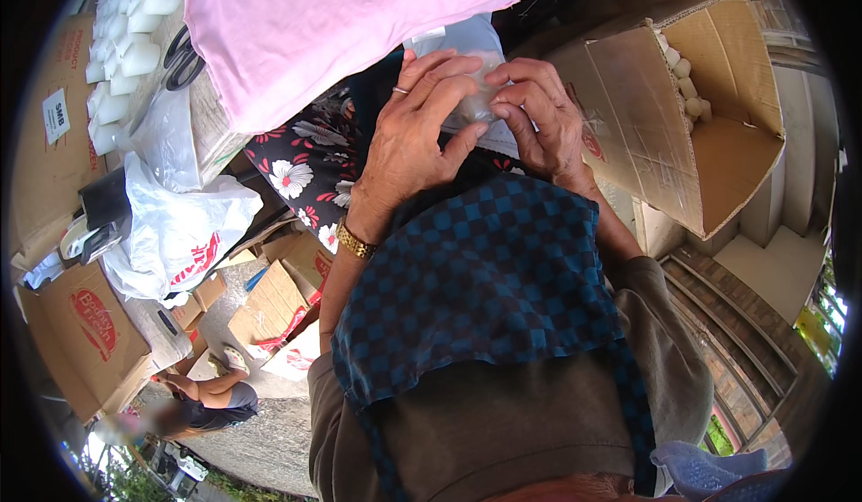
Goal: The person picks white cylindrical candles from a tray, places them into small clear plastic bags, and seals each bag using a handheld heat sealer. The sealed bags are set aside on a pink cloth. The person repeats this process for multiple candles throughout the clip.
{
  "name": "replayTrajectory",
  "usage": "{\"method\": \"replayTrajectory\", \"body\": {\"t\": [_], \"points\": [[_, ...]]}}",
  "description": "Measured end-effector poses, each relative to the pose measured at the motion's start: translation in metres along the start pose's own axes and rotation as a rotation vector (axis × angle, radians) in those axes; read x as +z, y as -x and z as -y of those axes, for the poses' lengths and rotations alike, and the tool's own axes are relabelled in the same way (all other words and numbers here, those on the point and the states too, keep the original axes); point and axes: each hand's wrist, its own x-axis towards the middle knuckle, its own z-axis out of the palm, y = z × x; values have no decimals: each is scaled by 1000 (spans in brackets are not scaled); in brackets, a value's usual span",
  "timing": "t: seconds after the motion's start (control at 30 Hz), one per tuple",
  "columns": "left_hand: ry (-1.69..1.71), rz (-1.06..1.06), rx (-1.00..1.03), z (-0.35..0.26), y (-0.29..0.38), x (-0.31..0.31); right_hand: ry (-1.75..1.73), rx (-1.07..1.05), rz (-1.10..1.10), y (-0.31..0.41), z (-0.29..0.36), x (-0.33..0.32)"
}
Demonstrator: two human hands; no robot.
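Observation:
My left hand, with a ring and a gold watch at the wrist, curls its fingers over a small whitish object in clear plastic. My right hand pinches the same object from the other side. What it is exactly cannot be told, as the fingers partly cover it. Beneath it lies a light blue-grey cloth or sheet above my lap. A pink cloth covers the table just beyond my hands. White candle-like pieces stand in rows at the upper left, beside black-handled scissors.
An open cardboard box at the right holds several pale round-ended pieces. A white plastic bag hangs at the left table edge, near a Bounty Fresh carton. Flattened cartons lie on the ground. Another person sits at the lower left.

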Motion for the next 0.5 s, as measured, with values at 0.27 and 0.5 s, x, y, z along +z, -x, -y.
{"method": "replayTrajectory", "body": {"t": [0.27, 0.5], "points": [[100, -85, -77, -1, 6, 10, 12, 57, 24, 0, 1, 2], [246, -194, -231, -5, 9, 26, -93, 305, -59, 7, 8, 10]]}}
